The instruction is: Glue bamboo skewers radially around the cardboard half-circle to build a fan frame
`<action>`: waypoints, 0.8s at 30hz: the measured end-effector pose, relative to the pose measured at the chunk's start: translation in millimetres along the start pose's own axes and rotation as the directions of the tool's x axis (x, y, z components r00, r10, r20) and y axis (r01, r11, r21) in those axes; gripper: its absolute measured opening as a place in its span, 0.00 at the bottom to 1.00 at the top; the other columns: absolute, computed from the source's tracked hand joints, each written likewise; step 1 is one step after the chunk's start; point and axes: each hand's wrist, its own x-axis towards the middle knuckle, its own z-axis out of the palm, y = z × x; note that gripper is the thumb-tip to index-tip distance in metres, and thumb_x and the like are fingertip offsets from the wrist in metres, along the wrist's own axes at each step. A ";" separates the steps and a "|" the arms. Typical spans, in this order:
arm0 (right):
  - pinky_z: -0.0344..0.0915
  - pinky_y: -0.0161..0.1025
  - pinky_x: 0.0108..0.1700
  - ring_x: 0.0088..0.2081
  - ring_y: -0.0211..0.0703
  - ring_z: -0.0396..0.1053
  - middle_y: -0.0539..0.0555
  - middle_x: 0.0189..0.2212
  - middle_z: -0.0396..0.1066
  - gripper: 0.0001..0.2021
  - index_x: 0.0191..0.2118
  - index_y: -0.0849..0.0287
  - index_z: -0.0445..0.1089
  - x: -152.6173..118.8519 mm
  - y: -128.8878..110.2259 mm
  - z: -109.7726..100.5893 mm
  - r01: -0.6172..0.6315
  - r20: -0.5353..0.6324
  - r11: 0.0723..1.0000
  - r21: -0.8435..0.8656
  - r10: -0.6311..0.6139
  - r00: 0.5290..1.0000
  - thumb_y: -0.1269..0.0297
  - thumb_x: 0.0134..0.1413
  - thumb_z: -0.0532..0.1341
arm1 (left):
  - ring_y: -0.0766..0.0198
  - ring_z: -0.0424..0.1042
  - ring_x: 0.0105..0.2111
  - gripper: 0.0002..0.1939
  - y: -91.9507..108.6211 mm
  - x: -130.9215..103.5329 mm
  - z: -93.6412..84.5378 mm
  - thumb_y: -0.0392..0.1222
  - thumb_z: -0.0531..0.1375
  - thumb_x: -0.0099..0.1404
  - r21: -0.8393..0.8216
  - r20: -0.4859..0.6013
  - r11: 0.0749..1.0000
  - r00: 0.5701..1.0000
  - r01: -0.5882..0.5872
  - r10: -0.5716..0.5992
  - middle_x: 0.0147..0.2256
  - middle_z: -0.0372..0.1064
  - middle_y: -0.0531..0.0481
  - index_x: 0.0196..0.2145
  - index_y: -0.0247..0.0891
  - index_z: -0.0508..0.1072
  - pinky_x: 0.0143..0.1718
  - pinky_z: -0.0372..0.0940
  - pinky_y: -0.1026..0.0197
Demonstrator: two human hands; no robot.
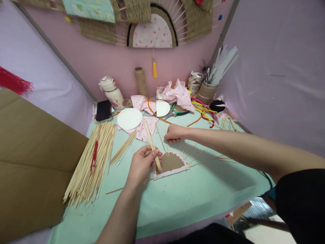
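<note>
My left hand [143, 162] is closed around a few thin bamboo sticks [149, 133], resting at the left side of a half-round cardboard piece [174, 163] edged with pink dotted cloth. Just beyond its curved edge, my right hand [175, 133] pinches a single bamboo stick [168, 147], whose lower end reaches the cardboard. Other sticks [195, 156] fan outward from the curved rim to the right, and one lies out to the left. The fingertips of my right hand are partly hidden.
A big pile of bamboo sticks [88, 166] and a smaller bunch [124, 147] lie left. Behind are a white paper disc [129, 118], pliers [181, 113], a phone [103, 110], a bottle [111, 93] and a twine spool [141, 83]. A cardboard box [33, 162] stands far left.
</note>
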 end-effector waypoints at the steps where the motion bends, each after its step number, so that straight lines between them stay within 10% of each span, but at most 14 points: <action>1: 0.56 0.30 0.17 0.12 0.30 0.54 0.46 0.08 0.62 0.08 0.18 0.62 0.71 -0.5 -0.2 -0.1 0.011 0.002 1.000 0.000 -0.011 1.000 0.69 0.43 0.61 | 0.66 0.73 0.25 0.22 0.1 -0.2 0.1 0.48 0.74 0.42 0.002 -0.004 1.000 1.000 0.001 -0.001 0.26 0.75 0.48 0.31 0.34 0.72 0.27 0.69 0.65; 24: 0.57 0.31 0.18 0.13 0.32 0.57 0.47 0.10 0.63 0.11 0.16 0.61 0.68 -4.7 -3.6 -0.5 0.047 -0.015 0.998 -0.036 -0.047 0.999 0.68 0.45 0.60 | 0.65 0.73 0.25 0.21 -0.5 0.2 -0.1 0.49 0.74 0.43 0.025 0.002 1.000 1.000 0.007 -0.007 0.27 0.75 0.48 0.30 0.34 0.72 0.27 0.69 0.65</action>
